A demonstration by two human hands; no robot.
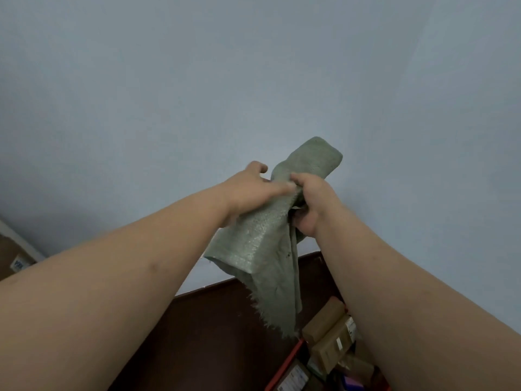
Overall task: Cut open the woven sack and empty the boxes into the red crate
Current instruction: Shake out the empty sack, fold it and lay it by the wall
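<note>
A grey-green woven sack hangs limp and bunched, held high in front of a pale blue wall, its frayed cut edge pointing down. My right hand is clenched around its bunched middle. My left hand presses against the sack's left side, fingers partly spread and blurred. Below at the bottom right, the red crate shows one rim edge. Several brown cardboard boxes lie piled inside it, partly hidden by my right forearm.
A dark brown floor runs under the wall's white skirting. Another cardboard box with a label sits at the far left edge. The pale blue wall fills the upper view.
</note>
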